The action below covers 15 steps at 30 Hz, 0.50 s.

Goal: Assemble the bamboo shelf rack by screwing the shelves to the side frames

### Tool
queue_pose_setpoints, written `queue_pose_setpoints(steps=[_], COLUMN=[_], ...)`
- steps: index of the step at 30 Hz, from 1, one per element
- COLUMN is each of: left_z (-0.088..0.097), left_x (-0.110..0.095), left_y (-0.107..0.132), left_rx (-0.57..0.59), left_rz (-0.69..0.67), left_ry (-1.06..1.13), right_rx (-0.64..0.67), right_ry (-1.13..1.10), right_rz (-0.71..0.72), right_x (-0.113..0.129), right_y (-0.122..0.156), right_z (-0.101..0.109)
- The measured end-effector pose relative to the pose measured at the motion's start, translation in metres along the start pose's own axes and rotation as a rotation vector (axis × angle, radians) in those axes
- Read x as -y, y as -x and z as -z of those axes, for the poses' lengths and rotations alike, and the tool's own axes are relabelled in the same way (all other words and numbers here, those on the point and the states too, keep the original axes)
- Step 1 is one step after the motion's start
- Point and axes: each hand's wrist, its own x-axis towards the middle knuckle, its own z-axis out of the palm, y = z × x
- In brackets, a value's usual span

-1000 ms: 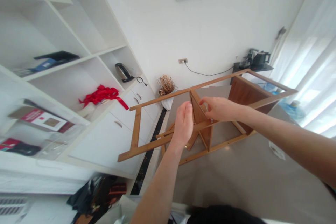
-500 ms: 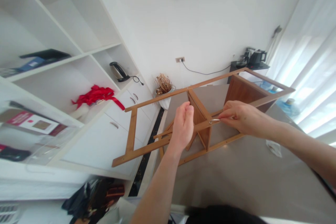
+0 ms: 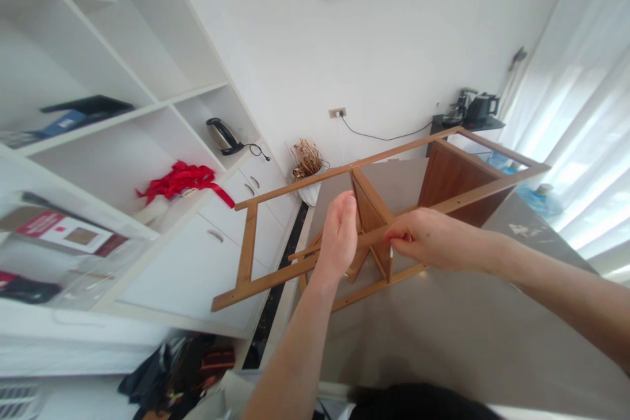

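Observation:
A wooden shelf frame [image 3: 445, 178] of brown slats and panels lies on its side on a grey table [image 3: 453, 335]. My left hand [image 3: 339, 236] is curled round a slat of the frame near its middle panel. My right hand [image 3: 427, 244] is pinched on a small metal tool [image 3: 391, 253] that hangs down at the frame's near rail, just right of my left hand. The tool's tip is partly hidden by my fingers.
White shelving [image 3: 98, 144] on the left holds a red ribbon [image 3: 182, 178], a kettle [image 3: 220, 134], boxes and a dark folder. A basket of dried stems [image 3: 306, 167] stands by the wall. A black side table with a kettle [image 3: 472, 115] and sheer curtains [image 3: 585, 111] are at right.
My right hand swung from above the rail out to the right and back down toward the middle panel, turning the metal tool. My left hand stayed gripping the frame.

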Motion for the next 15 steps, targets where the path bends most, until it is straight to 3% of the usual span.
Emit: queue_pose_setpoints(steps=[10, 15], left_z=[0.000, -0.001], left_x=[-0.001, 0.002], left_y=[0.001, 0.001], left_rx=[-0.006, -0.019], left_rz=[-0.014, -0.026], left_ry=[0.016, 0.034], right_rx=[0.036, 0.007], right_ry=[0.375, 0.439], right_rz=[0.227, 0.182], right_x=[0.017, 0.023], right_y=[-0.002, -0.016], right_z=[0.018, 0.011])
